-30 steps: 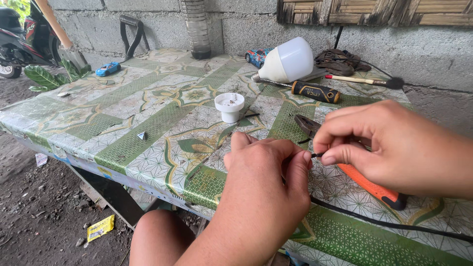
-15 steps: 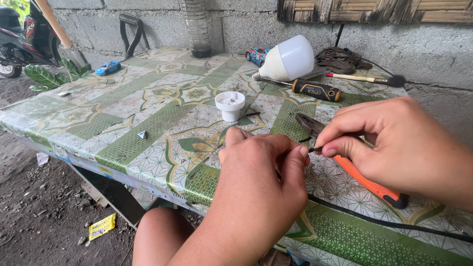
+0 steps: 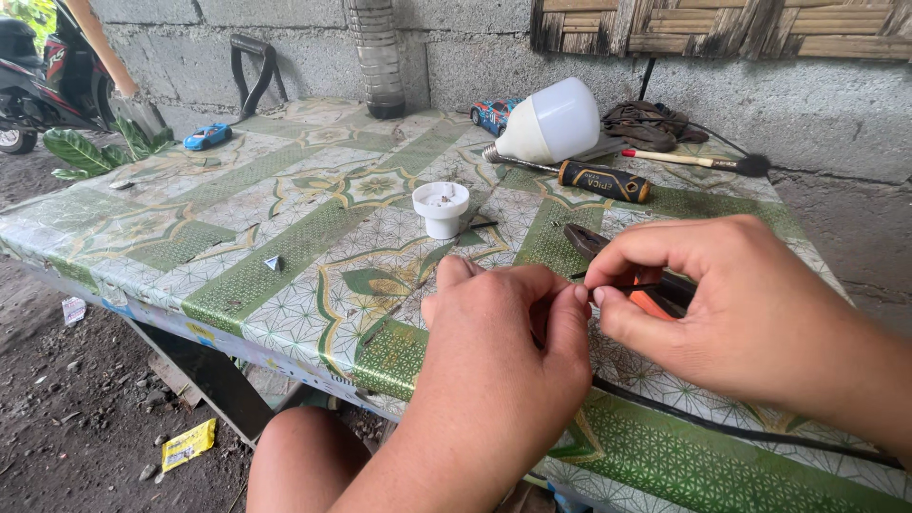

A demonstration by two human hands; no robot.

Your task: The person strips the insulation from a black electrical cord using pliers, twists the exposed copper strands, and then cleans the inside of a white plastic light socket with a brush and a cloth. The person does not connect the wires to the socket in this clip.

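Observation:
My left hand [image 3: 503,351] is curled into a fist over the table, gripping a thin black wire [image 3: 731,429] that runs off to the right. My right hand [image 3: 722,304] pinches the wire's end between thumb and forefinger, right beside the left fingers. Under the right hand lie pliers [image 3: 608,256] with orange and black handles. A small white lamp socket [image 3: 442,207] stands upright just beyond my hands.
The table [image 3: 237,256] has a green patterned cloth. At the back lie a white bulb [image 3: 549,122], a black-handled screwdriver [image 3: 598,179], a brush [image 3: 698,163], two toy cars [image 3: 207,136], and a clear bottle [image 3: 375,57]. A motorbike [image 3: 38,76] stands at left.
Both hands have stayed over the same spot; the right hand's fingers shifted slightly along the wire end, closer to the left hand.

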